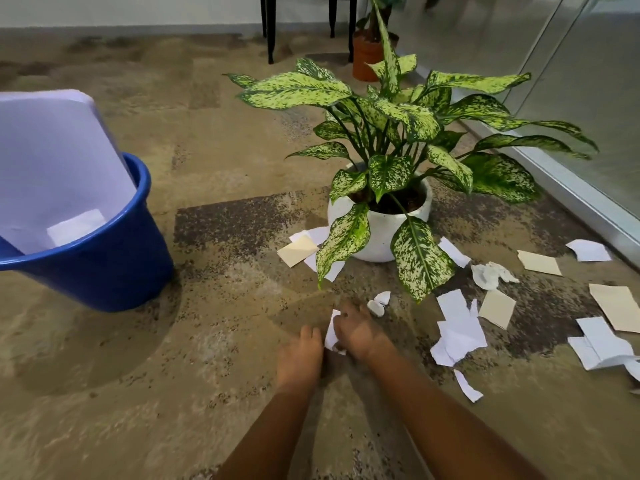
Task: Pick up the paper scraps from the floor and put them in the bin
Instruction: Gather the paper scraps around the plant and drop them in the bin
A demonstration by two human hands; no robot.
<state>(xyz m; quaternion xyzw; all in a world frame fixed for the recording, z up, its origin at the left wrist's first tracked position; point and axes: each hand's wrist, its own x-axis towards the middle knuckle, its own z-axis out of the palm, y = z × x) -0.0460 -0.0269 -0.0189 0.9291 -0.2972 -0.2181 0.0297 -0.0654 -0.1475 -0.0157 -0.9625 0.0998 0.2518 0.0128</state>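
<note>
My right hand (358, 332) is low over the carpet and closed on a white paper scrap (331, 332). My left hand (300, 356) is just left of it, fingers curled and touching the same scrap's edge; whether it grips is unclear. Two small crumpled white bits (379, 303) lie just beyond my right hand. Several white and beige scraps (460, 332) are strewn to the right, and a few more scraps (300, 250) sit left of the plant pot. The blue bin (114, 258) stands at the left with large white sheets (52, 174) inside.
A leafy plant in a white pot (377, 233) stands in the middle, its leaves hanging over some scraps. A glass wall with a metal base rail (571, 192) runs along the right. A dark chair (304, 22) and an orange-potted plant (367, 57) are at the back.
</note>
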